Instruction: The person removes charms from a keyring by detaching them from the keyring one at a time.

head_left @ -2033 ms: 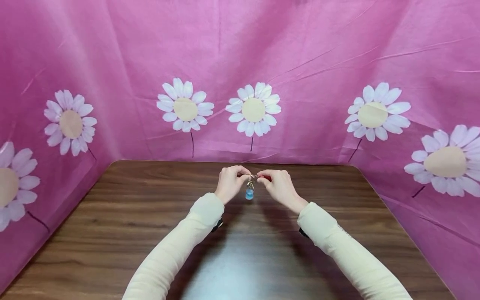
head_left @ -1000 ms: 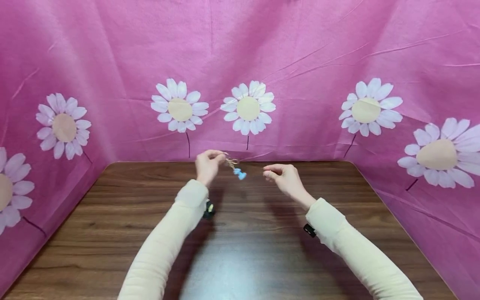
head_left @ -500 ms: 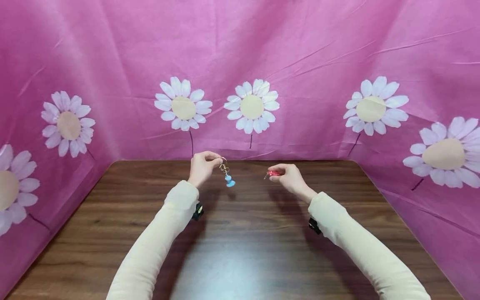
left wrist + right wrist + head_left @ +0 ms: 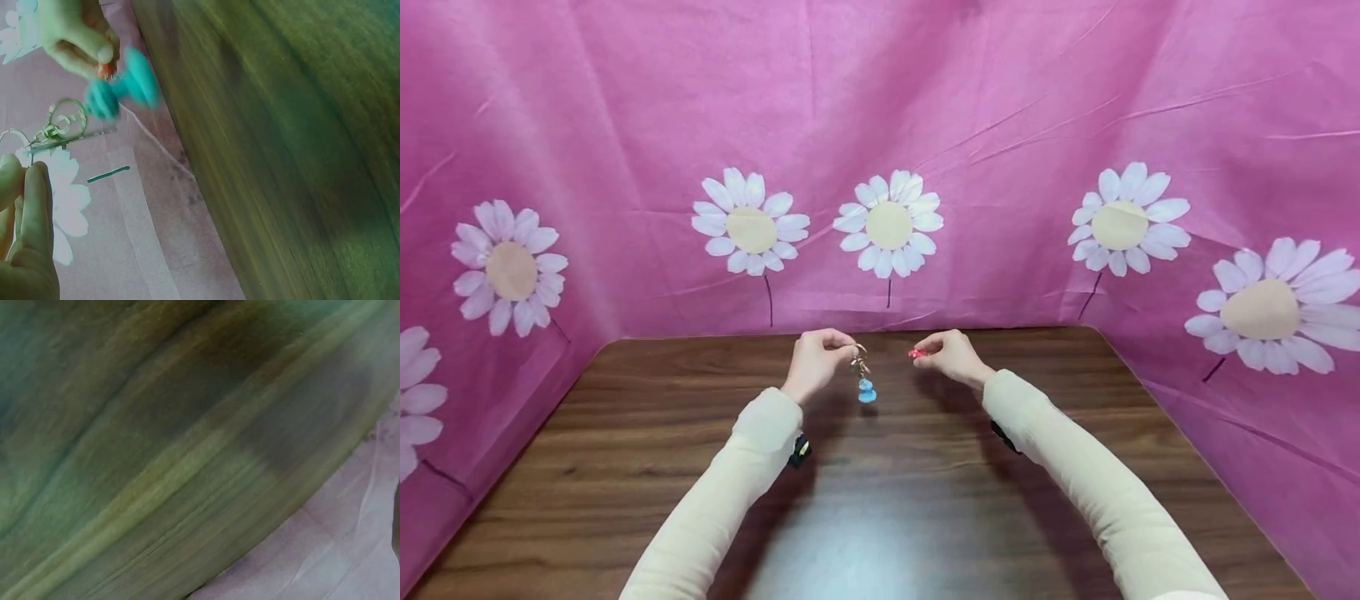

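My left hand (image 4: 816, 362) pinches the ring of a keychain (image 4: 861, 362) between thumb and forefinger, above the back part of the table. A blue charm (image 4: 867, 392), narrow in the middle and wider at both ends, dangles from its gold clasp and chain. In the left wrist view the gold rings (image 4: 67, 119) and the blurred charm (image 4: 125, 87) stretch out beyond the left fingertips. To the right, my right hand (image 4: 953, 357) pinches a small red piece (image 4: 917, 353), mostly covered by the fingers. A gap separates the two hands.
The brown wood-grain table (image 4: 865, 483) spreads under both arms. Around its back and sides hangs a pink cloth (image 4: 1000, 100) printed with white daisies. The right wrist view mainly takes in the tabletop (image 4: 156, 456) and some cloth (image 4: 325, 550).
Two seconds ago the hands met at the keychain. They then drew apart, the red piece coming away with the right hand. Over the last half second the hands have moved closer together again.
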`<state>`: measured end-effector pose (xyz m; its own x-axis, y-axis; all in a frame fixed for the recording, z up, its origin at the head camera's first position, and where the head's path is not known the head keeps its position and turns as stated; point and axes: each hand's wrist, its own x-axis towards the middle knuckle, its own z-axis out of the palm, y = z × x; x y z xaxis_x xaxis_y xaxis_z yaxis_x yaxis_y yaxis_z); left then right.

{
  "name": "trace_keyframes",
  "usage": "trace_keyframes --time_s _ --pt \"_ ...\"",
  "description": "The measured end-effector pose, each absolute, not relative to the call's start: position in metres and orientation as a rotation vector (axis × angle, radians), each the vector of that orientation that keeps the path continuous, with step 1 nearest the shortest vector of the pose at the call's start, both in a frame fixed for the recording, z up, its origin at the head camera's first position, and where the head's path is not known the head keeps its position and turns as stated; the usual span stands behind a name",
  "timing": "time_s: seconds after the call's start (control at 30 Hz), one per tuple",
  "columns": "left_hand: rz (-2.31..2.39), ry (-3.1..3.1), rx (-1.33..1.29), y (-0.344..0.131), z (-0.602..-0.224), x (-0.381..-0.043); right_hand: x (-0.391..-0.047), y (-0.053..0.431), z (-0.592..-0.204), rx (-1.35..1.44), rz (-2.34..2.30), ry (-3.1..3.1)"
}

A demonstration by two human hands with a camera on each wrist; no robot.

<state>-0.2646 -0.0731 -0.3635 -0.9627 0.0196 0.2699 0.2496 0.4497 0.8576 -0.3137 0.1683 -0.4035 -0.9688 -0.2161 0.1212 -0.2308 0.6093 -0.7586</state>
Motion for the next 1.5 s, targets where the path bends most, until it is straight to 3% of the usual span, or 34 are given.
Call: trace_keyframes --time_s 0.57,1.2,1.5 --pt "-1.507 -2.555 -0.287 -0.068 -0.377 -0.268 -0.328 0.171 -0.44 0.26 1.373 -2.783" --pt "-1.512 -2.563 -0.222 -0.065 -0.383 -0.273 -0.331 0.174 -0.45 0.447 1.347 -2.891" --pt "-1.534 -2.538 -0.269 -0.068 -0.384 -0.277 -0.338 0.181 -0.444 0.637 1.103 -2.939"
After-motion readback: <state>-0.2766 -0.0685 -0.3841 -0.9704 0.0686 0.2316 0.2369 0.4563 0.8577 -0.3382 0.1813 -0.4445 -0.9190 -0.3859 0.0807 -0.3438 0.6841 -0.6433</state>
